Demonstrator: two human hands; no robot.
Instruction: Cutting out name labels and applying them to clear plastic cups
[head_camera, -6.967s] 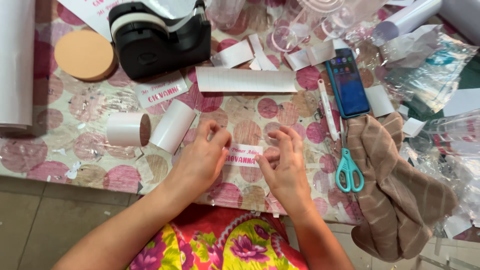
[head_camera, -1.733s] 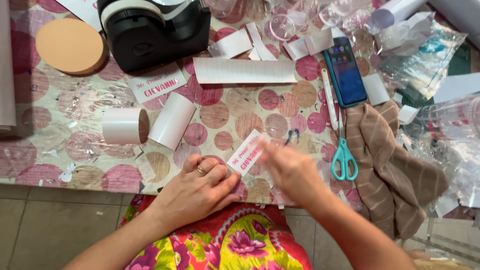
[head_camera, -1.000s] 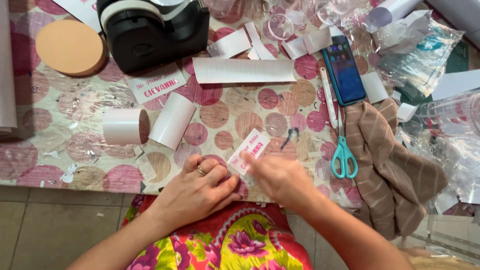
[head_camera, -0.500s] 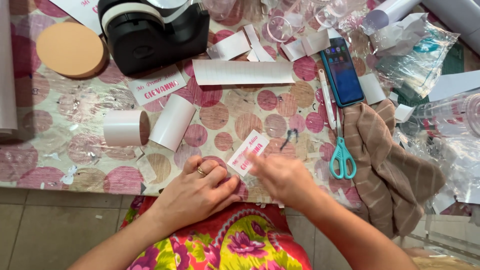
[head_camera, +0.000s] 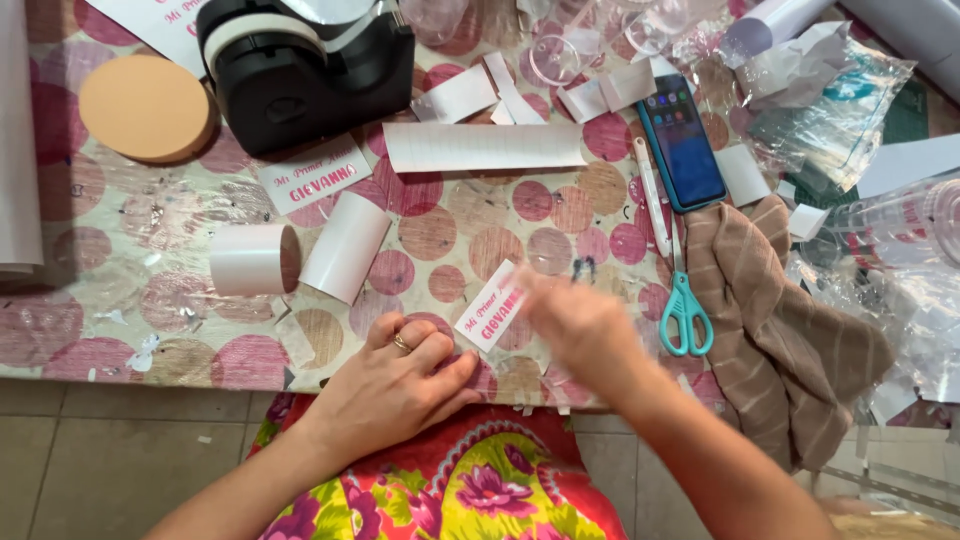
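A small white label sticker (head_camera: 492, 306) with pink lettering sits tilted just above the table's near edge. My left hand (head_camera: 395, 385), a ring on one finger, rests flat on the table with its fingertips at the label's lower left corner. Motion blurs my right hand (head_camera: 580, 328), whose fingertips are at the label's right edge. I cannot tell whether the fingers pinch the label or only touch it.
Two curled white rolls (head_camera: 250, 258) (head_camera: 345, 246) lie left of the label. Behind are a black tape dispenser (head_camera: 295, 75), a second label (head_camera: 315, 176), a white strip (head_camera: 485, 146), an orange disc (head_camera: 145, 107). A phone (head_camera: 682, 140), teal scissors (head_camera: 685, 310), brown cloth (head_camera: 780, 330) lie right.
My right hand has shifted slightly up and right along the label and is now blurred. The label has tilted and moved a little away from me. My left hand has stayed put.
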